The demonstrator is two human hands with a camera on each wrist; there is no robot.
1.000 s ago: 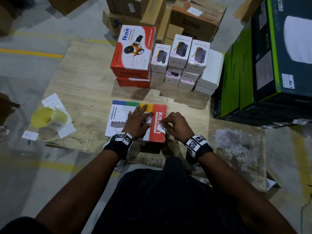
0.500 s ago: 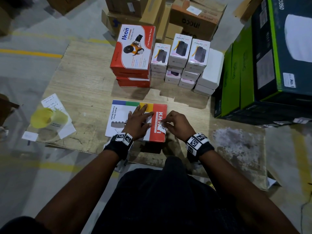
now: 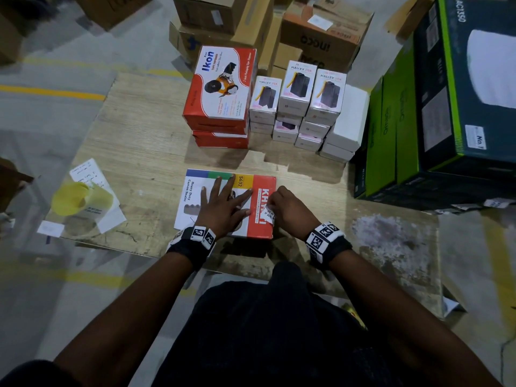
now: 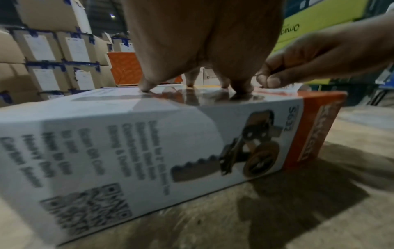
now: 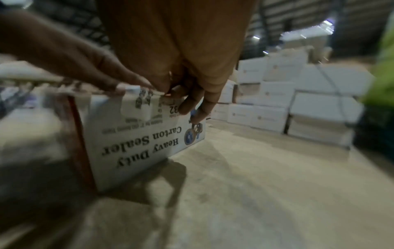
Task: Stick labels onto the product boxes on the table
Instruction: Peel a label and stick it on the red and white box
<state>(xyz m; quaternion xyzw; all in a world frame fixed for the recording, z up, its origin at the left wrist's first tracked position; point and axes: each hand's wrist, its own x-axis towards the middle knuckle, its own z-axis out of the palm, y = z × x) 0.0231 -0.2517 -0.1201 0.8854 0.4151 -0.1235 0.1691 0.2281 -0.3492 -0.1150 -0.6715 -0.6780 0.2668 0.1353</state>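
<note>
A white carton-sealer box (image 3: 192,202) with a red right end lies flat near the table's front edge. My left hand (image 3: 223,203) rests flat on its top with fingers spread. My right hand (image 3: 279,205) pinches a small white printed label (image 3: 269,215) at the right edge of the red end. In the left wrist view the left fingertips (image 4: 241,87) press on the box (image 4: 149,143) while the right hand (image 4: 275,77) pinches the label (image 4: 285,88). In the right wrist view the label (image 5: 138,102) folds over the top edge of the box (image 5: 138,151).
Stacked red Ikon boxes (image 3: 220,90) and several small white Halley boxes (image 3: 296,107) stand at the back of the wooden table (image 3: 145,141). Large green and dark cartons (image 3: 446,113) wall off the right. A yellow cup (image 3: 75,202) lies on label sheets (image 3: 89,171) at the left.
Almost nothing differs. My right hand has shifted slightly on the label at the red end, and the left hand stays flat on the box.
</note>
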